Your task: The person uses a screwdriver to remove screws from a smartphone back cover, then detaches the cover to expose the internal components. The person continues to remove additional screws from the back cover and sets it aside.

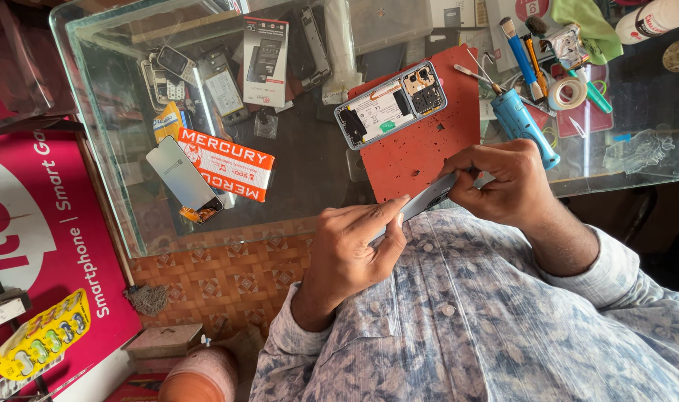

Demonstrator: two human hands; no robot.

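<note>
Left hand: our left hand (pixel 350 249) pinches the near end of the phone back cover (pixel 421 205), thumb along its edge, fingers closed around it.
Right hand: our right hand (pixel 503 182) grips the far end of the same cover, fingertips curled tight over the rim.
Cover position: it sits between both hands, lifted off the surface and tilted, just above the near edge of the glass surface (pixel 101 97) and close to our chest.
Opened phone: the opened phone body (pixel 390 112), battery and boards exposed, lies on the red work mat (pixel 428 149), apart from the cover.
Grip advice: we judge it best to hold the thin panel by its edges with even pressure, so it does not flex or slip.
Edges: the glass rim runs right under our hands; a dropped cover could fall past it toward the tiled floor (pixel 220 283).
Right side clutter: a blue screwdriver (pixel 525 123), tape roll (pixel 568 93) and small brushes (pixel 518 48) crowd that side, near our right hand.
Left side clutter: a loose phone screen (pixel 183 179), an orange-and-white box (pixel 228 162) and a white carton (pixel 265 59).
Open room: the lower part of the red mat is the nearest bare spot.
</note>
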